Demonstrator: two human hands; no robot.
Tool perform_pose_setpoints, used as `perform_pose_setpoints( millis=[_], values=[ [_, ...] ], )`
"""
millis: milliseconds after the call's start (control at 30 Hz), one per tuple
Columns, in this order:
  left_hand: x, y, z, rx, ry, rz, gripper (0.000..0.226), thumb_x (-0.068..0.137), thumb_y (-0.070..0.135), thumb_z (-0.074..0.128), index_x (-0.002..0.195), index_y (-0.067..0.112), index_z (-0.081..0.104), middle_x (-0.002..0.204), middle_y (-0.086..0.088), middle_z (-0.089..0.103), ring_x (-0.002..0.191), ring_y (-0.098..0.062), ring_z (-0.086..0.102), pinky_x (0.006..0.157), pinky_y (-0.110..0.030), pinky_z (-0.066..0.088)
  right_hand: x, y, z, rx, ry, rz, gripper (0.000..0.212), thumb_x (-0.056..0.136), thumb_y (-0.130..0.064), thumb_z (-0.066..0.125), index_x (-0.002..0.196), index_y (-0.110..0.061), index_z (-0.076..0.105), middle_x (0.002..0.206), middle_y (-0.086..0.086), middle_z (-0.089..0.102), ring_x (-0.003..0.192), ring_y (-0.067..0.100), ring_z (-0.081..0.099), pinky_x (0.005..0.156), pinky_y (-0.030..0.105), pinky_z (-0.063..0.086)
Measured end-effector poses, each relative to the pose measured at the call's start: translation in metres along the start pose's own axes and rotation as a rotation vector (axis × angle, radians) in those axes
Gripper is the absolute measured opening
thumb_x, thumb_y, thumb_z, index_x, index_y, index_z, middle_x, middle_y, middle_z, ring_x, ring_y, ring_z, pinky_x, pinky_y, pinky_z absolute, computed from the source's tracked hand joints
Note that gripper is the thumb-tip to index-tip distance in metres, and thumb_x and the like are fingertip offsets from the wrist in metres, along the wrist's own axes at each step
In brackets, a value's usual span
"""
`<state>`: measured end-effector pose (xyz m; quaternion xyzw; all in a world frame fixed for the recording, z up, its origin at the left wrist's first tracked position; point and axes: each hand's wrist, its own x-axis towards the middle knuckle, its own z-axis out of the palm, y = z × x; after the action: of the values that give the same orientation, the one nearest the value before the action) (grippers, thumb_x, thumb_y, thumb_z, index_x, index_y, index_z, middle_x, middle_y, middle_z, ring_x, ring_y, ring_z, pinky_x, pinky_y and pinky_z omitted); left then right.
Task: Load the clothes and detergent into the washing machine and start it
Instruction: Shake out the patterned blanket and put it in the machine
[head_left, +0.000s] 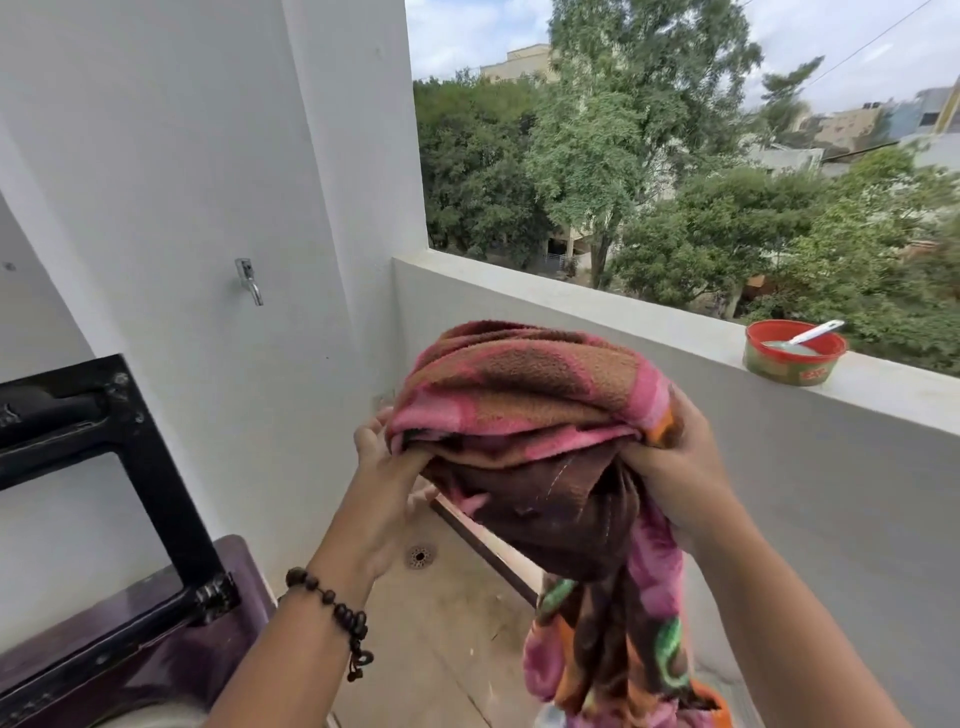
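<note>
I am holding a bundled towel (524, 410), pink, brown and orange, up in the air between both hands, above the balcony floor (447, 639). Its bunched bulk is lying roughly crosswise from hand to hand, while a long tail is hanging straight down below my right hand and running out of view at the bottom edge. My left hand (387, 478) is pinching the bundle's left end, thumb on the cloth; its other fingers are partly hidden behind the fabric. My right hand (675, 467) is gripping the right end, fingers curled into the folds. A beaded bracelet (332, 608) is circling my left wrist. At lower left, the washing machine (171, 670) is showing only a dark purple corner and a black-framed raised lid (135, 457). A tap (249, 280) is projecting from the white wall. On the parapet ledge (571, 296), towards its right end, a red tub (792, 353) is holding a white scoop (810, 335). A floor drain (420, 556) is sitting below the towel.
</note>
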<state>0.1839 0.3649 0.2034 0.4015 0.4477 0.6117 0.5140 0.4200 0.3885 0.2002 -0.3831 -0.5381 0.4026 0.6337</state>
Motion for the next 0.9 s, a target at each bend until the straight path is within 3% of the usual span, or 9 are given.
perform_pose_setpoints(
  millis=[67,133,300,400,467,533,600,700,900],
  values=[
    [-0.001,0.002,-0.014,0.235,-0.055,0.032,0.090,0.081,0.012,0.080,0.144,0.033,0.019,0.157,0.007,0.026,0.129,-0.008,0.046,0.090,-0.033,0.051,0.009,-0.010,-0.011,-0.173,-0.006,-0.052,0.061,0.057,-0.012,0.076,0.114,-0.030,0.063,0.106,0.001,0.072,0.101,0.021,0.069,0.094,0.047,0.053],
    [-0.005,0.007,-0.021,0.503,-0.151,0.095,0.121,0.065,0.033,0.092,0.148,0.046,0.004,0.159,0.020,0.005,0.148,-0.007,0.017,0.118,-0.037,0.026,0.017,-0.022,-0.019,-0.344,-0.042,-0.114,0.057,0.054,-0.024,0.079,0.107,-0.038,0.063,0.101,-0.005,0.072,0.097,0.017,0.068,0.090,0.046,0.054],
    [-0.014,0.030,0.013,1.161,-0.273,0.476,0.148,0.051,0.066,0.084,0.138,0.055,-0.035,0.157,0.026,-0.026,0.143,0.000,-0.032,0.116,-0.051,-0.016,0.026,-0.052,0.002,-0.761,-0.361,-0.278,0.056,0.061,-0.033,0.072,0.115,-0.031,0.059,0.101,-0.010,0.067,0.095,0.009,0.063,0.083,0.039,0.051],
    [-0.014,0.037,0.042,1.323,-0.339,0.579,0.149,0.053,0.067,0.082,0.139,0.051,-0.038,0.166,0.011,0.003,0.153,-0.012,-0.007,0.115,-0.062,-0.018,0.022,-0.063,0.024,-0.974,-0.501,-0.359,0.067,0.060,-0.035,0.065,0.126,-0.034,0.051,0.112,-0.002,0.062,0.104,0.022,0.059,0.085,0.041,0.050],
    [-0.011,0.035,0.048,1.217,-0.319,0.578,0.138,0.061,0.051,0.086,0.149,0.050,-0.020,0.143,0.015,0.052,0.136,-0.014,0.044,0.120,-0.062,0.002,0.020,-0.066,0.028,-1.008,-0.483,-0.391,0.073,0.062,-0.025,0.071,0.130,-0.031,0.048,0.113,-0.004,0.061,0.104,0.020,0.058,0.085,0.039,0.049],
    [-0.007,0.030,0.046,0.989,-0.255,0.627,0.112,0.063,0.034,0.087,0.152,0.043,0.019,0.110,0.020,0.067,0.104,-0.010,0.064,0.111,-0.049,0.038,0.017,-0.065,0.025,-0.857,-0.462,-0.391,0.076,0.064,-0.014,0.076,0.132,-0.029,0.047,0.111,-0.009,0.062,0.099,0.012,0.059,0.085,0.035,0.049],
    [-0.006,0.030,0.043,0.844,-0.230,0.674,0.085,0.060,0.032,0.084,0.137,0.037,0.048,0.108,0.019,0.069,0.098,-0.002,0.067,0.094,-0.032,0.053,0.013,-0.056,0.016,-0.578,-0.478,-0.293,0.078,0.067,-0.007,0.076,0.135,-0.030,0.046,0.112,-0.008,0.063,0.097,0.010,0.064,0.085,0.029,0.051],
    [0.001,0.031,0.034,0.654,-0.209,0.638,0.063,0.060,0.025,0.081,0.118,0.034,0.059,0.107,0.016,0.071,0.098,0.000,0.067,0.086,-0.019,0.052,0.002,-0.038,-0.005,-0.281,-0.490,-0.064,0.090,0.069,-0.025,0.084,0.143,-0.042,0.037,0.132,-0.004,0.057,0.119,0.010,0.059,0.102,0.032,0.045],
    [0.027,0.042,0.019,-0.202,0.109,0.461,0.033,0.069,-0.001,0.073,0.099,0.012,0.068,0.091,-0.001,0.075,0.087,-0.016,0.069,0.078,-0.029,0.057,-0.029,0.004,-0.028,-0.219,-0.577,0.246,0.133,0.048,-0.057,0.091,0.151,-0.048,0.008,0.143,-0.030,0.043,0.134,-0.001,0.044,0.116,0.041,0.034]
  ],
)
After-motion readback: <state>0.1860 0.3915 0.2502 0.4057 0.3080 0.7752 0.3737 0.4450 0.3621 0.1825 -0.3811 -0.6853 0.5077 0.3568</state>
